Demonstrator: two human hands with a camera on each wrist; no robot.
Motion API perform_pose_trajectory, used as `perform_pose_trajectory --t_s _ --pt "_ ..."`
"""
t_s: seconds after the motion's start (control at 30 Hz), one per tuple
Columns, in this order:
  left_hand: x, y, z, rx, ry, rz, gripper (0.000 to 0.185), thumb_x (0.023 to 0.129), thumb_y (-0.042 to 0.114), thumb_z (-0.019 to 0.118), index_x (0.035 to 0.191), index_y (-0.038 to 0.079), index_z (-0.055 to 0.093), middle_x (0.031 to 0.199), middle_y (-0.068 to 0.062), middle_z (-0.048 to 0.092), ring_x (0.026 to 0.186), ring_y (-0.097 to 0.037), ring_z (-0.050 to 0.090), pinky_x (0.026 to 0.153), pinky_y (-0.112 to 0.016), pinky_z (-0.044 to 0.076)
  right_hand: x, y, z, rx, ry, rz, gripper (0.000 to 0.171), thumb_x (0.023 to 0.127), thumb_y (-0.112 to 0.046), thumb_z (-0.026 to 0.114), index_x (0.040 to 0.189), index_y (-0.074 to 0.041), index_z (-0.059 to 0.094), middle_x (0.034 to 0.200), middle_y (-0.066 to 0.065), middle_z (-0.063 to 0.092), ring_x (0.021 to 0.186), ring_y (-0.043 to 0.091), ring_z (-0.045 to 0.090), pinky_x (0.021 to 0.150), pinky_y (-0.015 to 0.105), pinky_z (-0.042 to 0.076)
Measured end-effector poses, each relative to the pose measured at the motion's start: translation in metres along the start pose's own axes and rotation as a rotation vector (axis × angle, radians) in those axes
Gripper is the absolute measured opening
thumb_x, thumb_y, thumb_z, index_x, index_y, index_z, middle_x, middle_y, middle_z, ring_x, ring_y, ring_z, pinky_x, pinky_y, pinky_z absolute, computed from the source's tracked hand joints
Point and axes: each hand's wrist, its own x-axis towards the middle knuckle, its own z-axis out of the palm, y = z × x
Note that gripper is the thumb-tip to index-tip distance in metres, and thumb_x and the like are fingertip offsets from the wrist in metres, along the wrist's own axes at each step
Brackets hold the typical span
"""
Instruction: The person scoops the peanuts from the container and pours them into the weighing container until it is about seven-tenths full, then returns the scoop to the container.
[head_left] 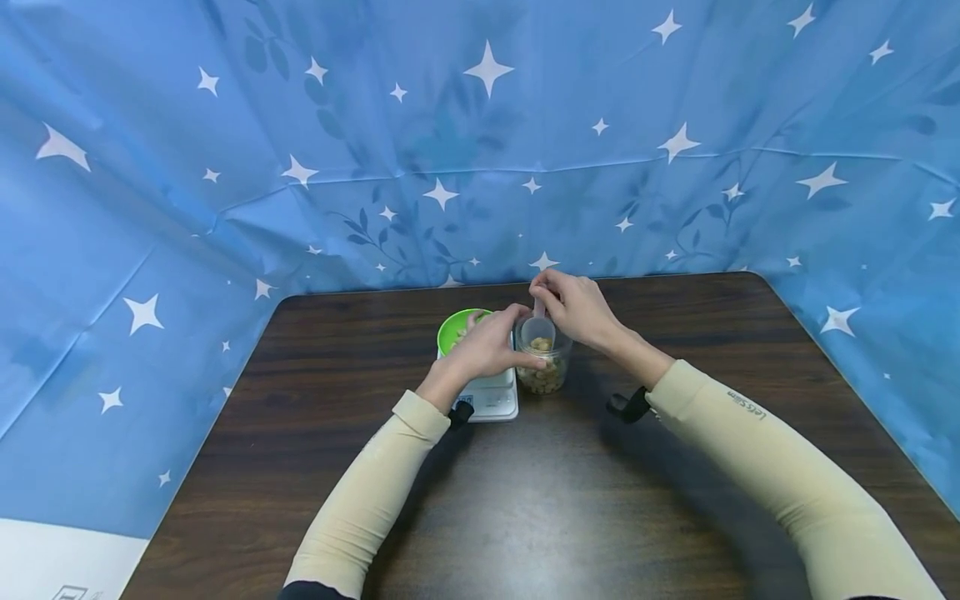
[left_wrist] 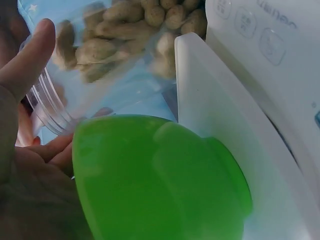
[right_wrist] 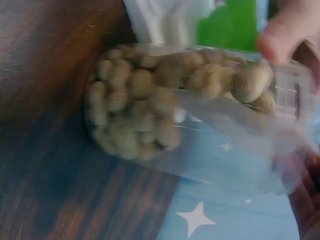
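Note:
A clear plastic jar stands on the table with unshelled peanuts inside, piled mostly at the bottom. My left hand holds the jar near its rim, thumb on the near side and fingers round the far side. The handle of a clear scoop is pinched in my right hand, above the jar. Its bowl is down in the jar mouth, and peanuts show through it. Left of the jar, a green bowl sits on a white kitchen scale, partly covered by my left hand.
The dark wood table has its back edge just behind the jar. A blue cloth with white stars hangs behind and beside it. Buttons show on the scale's front in the left wrist view.

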Motion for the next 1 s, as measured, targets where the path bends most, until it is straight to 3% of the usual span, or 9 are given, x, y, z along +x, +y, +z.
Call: perform_pose_trajectory --t_s 0.1,0.33,0.53,0.67,0.83,1.0 --pt "0.000 0.001 -0.001 0.007 -0.010 -0.005 0.086 0.085 0.052 0.082 0.150 0.010 0.045 0.141 -0.003 0.060 0.127 -0.022 0.056 0.113 -0.065 0.018 0.001 0.000 0.002 -0.004 -0.039 0.029 0.021 0.110 -0.018 0.053 0.111 -0.002 0.067 0.071 0.000 0.065 0.051 0.014 0.052 0.052 0.035 0.042" --pt "0.000 0.001 0.000 0.004 -0.014 -0.008 0.084 0.086 0.051 0.081 0.150 0.010 0.045 0.140 -0.002 0.060 0.126 -0.021 0.057 0.114 -0.065 0.016 0.005 -0.004 0.005 -0.030 -0.037 0.091 0.022 0.110 -0.017 0.052 0.110 -0.002 0.068 0.068 -0.001 0.063 0.049 0.016 0.051 0.050 0.035 0.039" --pt "0.002 0.002 0.000 -0.004 -0.012 -0.007 0.084 0.085 0.051 0.082 0.150 0.010 0.046 0.140 -0.002 0.060 0.128 -0.022 0.056 0.113 -0.065 0.017 0.009 -0.006 -0.002 -0.069 -0.059 0.024 0.023 0.110 -0.017 0.052 0.110 -0.001 0.068 0.066 -0.002 0.060 0.047 0.012 0.043 0.051 0.035 0.036" --pt "0.002 0.004 -0.002 -0.005 -0.006 -0.007 0.082 0.086 0.049 0.083 0.149 0.010 0.047 0.140 -0.002 0.060 0.128 -0.022 0.056 0.113 -0.065 0.017 0.012 -0.007 -0.008 -0.055 -0.110 0.017 0.023 0.109 -0.017 0.053 0.110 0.000 0.068 0.068 0.000 0.062 0.049 0.014 0.048 0.054 0.036 0.039" --pt "0.001 0.003 -0.001 -0.008 -0.011 -0.023 0.083 0.086 0.047 0.083 0.150 0.010 0.046 0.137 -0.003 0.062 0.127 -0.023 0.056 0.114 -0.066 0.016 0.011 -0.003 -0.012 -0.005 -0.123 0.139 0.026 0.111 -0.018 0.050 0.116 0.001 0.066 0.068 0.007 0.066 0.051 0.018 0.054 0.053 0.037 0.041" --pt "0.001 0.001 0.000 -0.008 -0.007 -0.036 0.084 0.084 0.047 0.085 0.149 0.010 0.046 0.135 -0.004 0.062 0.126 -0.023 0.057 0.114 -0.064 0.016 0.010 -0.001 -0.016 0.066 -0.056 0.275 0.031 0.111 -0.021 0.049 0.124 0.001 0.065 0.074 0.010 0.069 0.062 0.022 0.065 0.059 0.038 0.049"
